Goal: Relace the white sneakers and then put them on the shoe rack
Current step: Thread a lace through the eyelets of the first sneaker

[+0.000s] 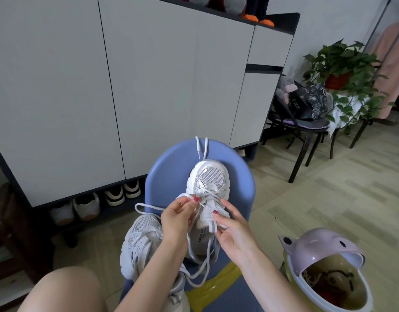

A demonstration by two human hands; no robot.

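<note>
One white sneaker (211, 180) lies on a blue chair seat (169, 167), toe pointing away from me. My left hand (177, 218) pinches its white lace (146, 207) near the left eyelets, and a loop of lace trails off to the left. My right hand (233, 230) holds the sneaker's tongue between thumb and fingers. More lace hangs down between my wrists. The second white sneaker (141, 240) sits below and to the left, partly hidden by my left forearm. Two lace tips (202, 147) lie on the chair beyond the toe.
A white shoe cabinet (126, 86) stands ahead, with several pairs of shoes (97, 202) in the open gap beneath it. A pink-lidded bin (324, 273) is at the lower right. A black chair with a bag (306, 104) and a potted plant (342, 70) stand at right. My bare knee (65, 291) is lower left.
</note>
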